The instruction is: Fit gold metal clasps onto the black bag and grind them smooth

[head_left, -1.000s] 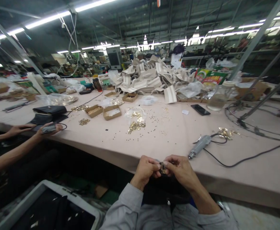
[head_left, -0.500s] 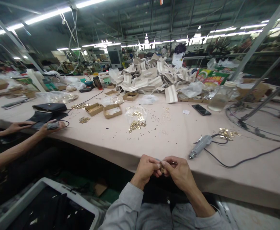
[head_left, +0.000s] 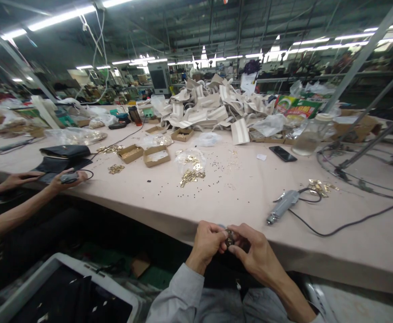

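Observation:
Just off the table's front edge, my left hand [head_left: 207,242] pinches a small dark and gold metal piece [head_left: 229,237]; its exact kind is too small to make out. From the other side, my right hand [head_left: 250,246] has its thumb and fingers around the same piece. Beyond my hands, a pile of gold metal plates [head_left: 192,177] lies on the table [head_left: 216,211], partly on a clear plastic bag. Tiny dark bits are scattered around it. To the right, a grey electric screwdriver [head_left: 282,207] rests with its cord attached.
A co-worker's hand [head_left: 69,178] at the left holds a grey tool by a black leather bag [head_left: 65,152]. Small cardboard boxes [head_left: 156,156], a phone [head_left: 282,154], a water jug [head_left: 309,139] and heaped pale strips [head_left: 210,107] stand farther back. Lower left is a grey crate [head_left: 82,269].
The right hand's fingers have spread and shifted around the metal piece, which now shows more of its face. Both hands sit slightly lower in view.

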The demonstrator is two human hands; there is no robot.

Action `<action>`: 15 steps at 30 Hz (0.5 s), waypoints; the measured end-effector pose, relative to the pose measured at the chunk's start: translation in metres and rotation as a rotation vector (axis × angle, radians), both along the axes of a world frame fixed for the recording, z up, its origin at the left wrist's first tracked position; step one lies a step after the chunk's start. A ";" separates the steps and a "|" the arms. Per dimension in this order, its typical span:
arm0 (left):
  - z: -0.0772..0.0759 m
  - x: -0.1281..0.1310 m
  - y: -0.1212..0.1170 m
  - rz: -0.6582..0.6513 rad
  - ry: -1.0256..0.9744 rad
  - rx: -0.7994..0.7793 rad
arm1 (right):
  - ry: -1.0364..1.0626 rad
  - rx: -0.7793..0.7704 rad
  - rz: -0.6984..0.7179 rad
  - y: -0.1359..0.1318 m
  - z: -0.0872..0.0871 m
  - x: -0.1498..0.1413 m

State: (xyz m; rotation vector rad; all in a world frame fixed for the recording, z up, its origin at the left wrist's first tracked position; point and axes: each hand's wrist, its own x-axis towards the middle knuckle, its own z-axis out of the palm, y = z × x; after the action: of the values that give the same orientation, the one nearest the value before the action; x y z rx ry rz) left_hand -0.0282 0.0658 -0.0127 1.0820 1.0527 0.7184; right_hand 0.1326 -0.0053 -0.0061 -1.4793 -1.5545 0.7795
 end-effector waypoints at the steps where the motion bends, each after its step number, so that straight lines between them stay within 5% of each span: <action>1: -0.001 0.000 0.000 -0.006 0.006 -0.004 | -0.006 0.003 0.024 -0.001 0.001 0.002; 9: -0.010 0.002 0.001 -0.050 0.056 0.074 | 0.166 -0.105 0.053 0.008 -0.002 0.011; 15: -0.006 0.005 -0.008 -0.046 0.076 0.107 | 0.302 -0.283 0.281 0.026 0.012 0.029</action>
State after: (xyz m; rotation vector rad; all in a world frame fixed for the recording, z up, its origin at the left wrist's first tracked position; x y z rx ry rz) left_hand -0.0228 0.0581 -0.0189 1.2302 1.0598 0.7078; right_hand 0.1621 0.0206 0.0062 -1.2739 -1.4781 1.3688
